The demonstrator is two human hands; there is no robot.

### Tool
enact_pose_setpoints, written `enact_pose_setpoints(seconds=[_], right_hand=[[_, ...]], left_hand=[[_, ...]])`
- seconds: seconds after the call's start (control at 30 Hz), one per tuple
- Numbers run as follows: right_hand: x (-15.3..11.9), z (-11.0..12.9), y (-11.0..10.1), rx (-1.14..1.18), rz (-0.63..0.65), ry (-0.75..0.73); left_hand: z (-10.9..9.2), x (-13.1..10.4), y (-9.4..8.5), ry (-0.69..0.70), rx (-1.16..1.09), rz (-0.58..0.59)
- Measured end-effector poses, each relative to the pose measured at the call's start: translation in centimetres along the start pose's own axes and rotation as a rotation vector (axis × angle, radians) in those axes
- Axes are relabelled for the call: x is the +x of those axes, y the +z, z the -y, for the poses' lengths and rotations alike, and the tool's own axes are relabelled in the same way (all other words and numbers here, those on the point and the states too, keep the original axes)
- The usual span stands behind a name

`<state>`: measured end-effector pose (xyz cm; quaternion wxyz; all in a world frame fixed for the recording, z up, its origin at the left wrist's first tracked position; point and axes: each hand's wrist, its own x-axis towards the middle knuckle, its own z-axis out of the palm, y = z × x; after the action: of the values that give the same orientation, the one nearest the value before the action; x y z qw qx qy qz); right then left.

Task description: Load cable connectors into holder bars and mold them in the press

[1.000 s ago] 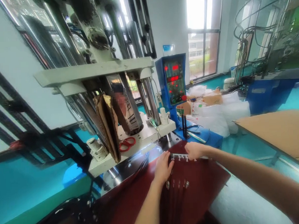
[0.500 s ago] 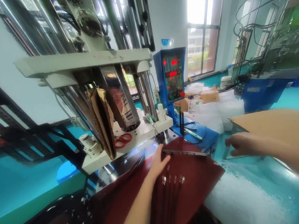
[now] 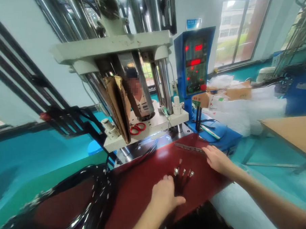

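My right hand (image 3: 217, 160) has its fingers closed at the right end of a narrow metal strip (image 3: 188, 147), which lies across the far part of the dark red tabletop (image 3: 135, 182). Nearer to me, my left hand (image 3: 164, 194) reaches over the table with its thumb stretched well away from the fingers. Just beyond its fingertips lie several dark cables with shiny metal connector ends (image 3: 184, 172). My left hand partly hides the cables, so I cannot tell whether it touches them.
A press (image 3: 119, 45) stands behind the table, with red-handled scissors (image 3: 137, 128) and folded cardboard (image 3: 118, 109) on its bed. Its blue control box (image 3: 196, 63) shows red digits. A black cable coil (image 3: 95, 198) lies at left. Pliers and tools rest on a blue surface (image 3: 226, 135).
My right hand has come left from beyond the table to the metal strip's end. My left hand has drawn back from the strip toward the cables. The view has shifted right.
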<state>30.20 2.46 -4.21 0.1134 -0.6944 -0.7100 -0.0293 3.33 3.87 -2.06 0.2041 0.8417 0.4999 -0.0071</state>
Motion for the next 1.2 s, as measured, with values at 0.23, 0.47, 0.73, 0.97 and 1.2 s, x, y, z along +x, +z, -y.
enact_pose_setpoints(seconds=[0.23,0.47,0.73,0.97,1.2], right_hand=[[0.1,5.7,0.2,0.811,-0.129,0.017],[1.1,9.5,-2.5,1.834,0.151,0.173],[2.4,11.4,-4.8,1.620,0.459,0.038],[2.6,11.4,-6.4,1.375,0.550,-0.174],[3.1,11.0,-5.4,1.513,0.440,-0.066]], left_hand=[[-0.7,-0.2,0.7,0.012,-0.320,-0.034],[-1.0,-1.4,0.1,0.001,-1.301,0.312],[-1.2,-2.3,-1.4,0.053,-1.463,0.089],[-2.2,-2.3,-2.0,0.131,-1.446,0.137],[-2.1,-0.7,-1.6,0.044,-1.350,0.040]])
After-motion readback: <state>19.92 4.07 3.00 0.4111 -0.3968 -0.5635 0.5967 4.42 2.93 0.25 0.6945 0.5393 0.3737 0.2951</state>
